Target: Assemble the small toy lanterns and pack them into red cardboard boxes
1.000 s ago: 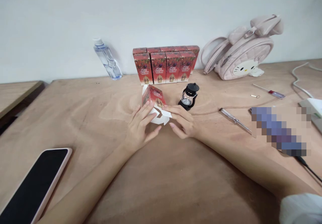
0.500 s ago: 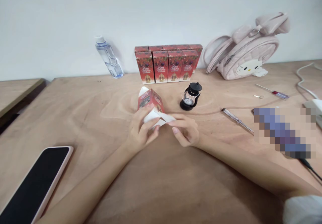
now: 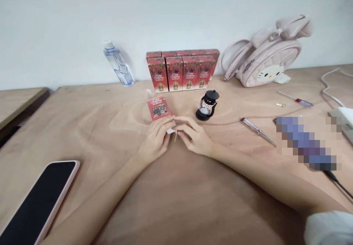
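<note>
A small red Christmas gift box (image 3: 158,107) lies tilted on the wooden table, a white flap sticking up at its far end. My left hand (image 3: 157,138) is closed around its near end. At that end, the fingertips of my right hand (image 3: 194,134) are bent against the edge beside a white flap (image 3: 171,130) that pokes out between both hands. Fingers hide much of the near opening. To the right of the box stands a miniature black lantern (image 3: 207,105) with a clear body, touched by neither hand.
Red boxes (image 3: 175,74) stand in two rows near the wall, between a water bottle (image 3: 118,65) and a pink bag (image 3: 271,61). Two screwdrivers (image 3: 257,130) and a blurred-out object (image 3: 309,142) with a cable lie at right. A phone (image 3: 41,201) lies front left.
The box has been turned and lowered, so its printed broad face now shows upward. My right hand has shifted left, closer to my left hand at the near flap. The lantern stays put.
</note>
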`<move>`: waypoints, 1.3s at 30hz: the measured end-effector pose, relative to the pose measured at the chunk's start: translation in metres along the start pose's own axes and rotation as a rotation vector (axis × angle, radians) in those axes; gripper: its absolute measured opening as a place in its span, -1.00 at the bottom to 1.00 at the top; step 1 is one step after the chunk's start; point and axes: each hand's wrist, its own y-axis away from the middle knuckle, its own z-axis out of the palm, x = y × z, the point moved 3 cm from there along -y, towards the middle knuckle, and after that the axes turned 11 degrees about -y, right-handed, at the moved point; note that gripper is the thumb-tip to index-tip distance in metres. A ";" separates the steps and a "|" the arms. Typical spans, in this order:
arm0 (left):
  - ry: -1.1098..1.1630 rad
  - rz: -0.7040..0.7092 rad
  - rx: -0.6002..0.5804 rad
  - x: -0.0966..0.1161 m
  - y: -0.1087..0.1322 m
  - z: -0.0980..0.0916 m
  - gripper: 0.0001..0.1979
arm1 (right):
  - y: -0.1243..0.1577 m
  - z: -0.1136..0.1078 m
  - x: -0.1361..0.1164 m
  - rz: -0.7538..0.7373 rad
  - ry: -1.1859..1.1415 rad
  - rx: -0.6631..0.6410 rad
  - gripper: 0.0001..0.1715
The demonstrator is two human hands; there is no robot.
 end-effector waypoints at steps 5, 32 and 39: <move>-0.014 -0.084 -0.008 -0.001 0.001 -0.001 -0.58 | -0.001 0.001 0.003 0.018 -0.032 -0.014 -0.84; 0.104 0.022 -0.043 -0.008 0.001 -0.002 -0.62 | -0.001 0.003 -0.003 0.004 0.018 -0.016 -0.93; 0.011 0.057 -0.044 -0.005 0.003 -0.001 -0.78 | -0.001 0.002 -0.003 -0.025 -0.011 -0.019 -0.97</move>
